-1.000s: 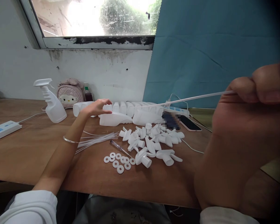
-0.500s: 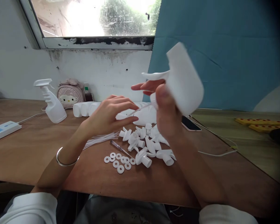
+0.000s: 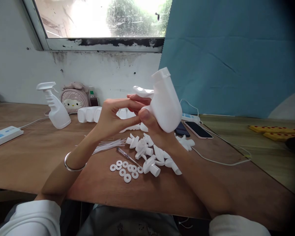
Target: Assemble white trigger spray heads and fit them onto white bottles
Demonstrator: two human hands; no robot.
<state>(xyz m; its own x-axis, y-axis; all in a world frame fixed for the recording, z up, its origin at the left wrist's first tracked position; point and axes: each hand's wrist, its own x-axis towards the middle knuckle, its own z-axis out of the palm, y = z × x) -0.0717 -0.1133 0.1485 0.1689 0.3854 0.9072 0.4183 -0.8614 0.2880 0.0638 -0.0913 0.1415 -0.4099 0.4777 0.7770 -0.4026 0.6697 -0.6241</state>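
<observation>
A white trigger sprayer head is held up above the table, its nozzle end pointing upward and its trigger toward the left. Wrapped round its lower part is my right hand, thumb along the neck. My left hand reaches in from the left, with thumb and fingers closing at the neck; what lies between those fingertips is hidden. Below are several more trigger sprayer heads in a heap, white ring washers, a screwdriver and a bundle of thin white tubes.
An assembled spray bottle stands at the left, near a pink bag and a power strip. White bottles lie along the back. To the right are a phone, a white cable and yellow pieces.
My right hand has brought the sprayer head down and left. My left fingers, earlier at the thin tube protruding from it, are now up against its neck, and the tube no longer shows.
</observation>
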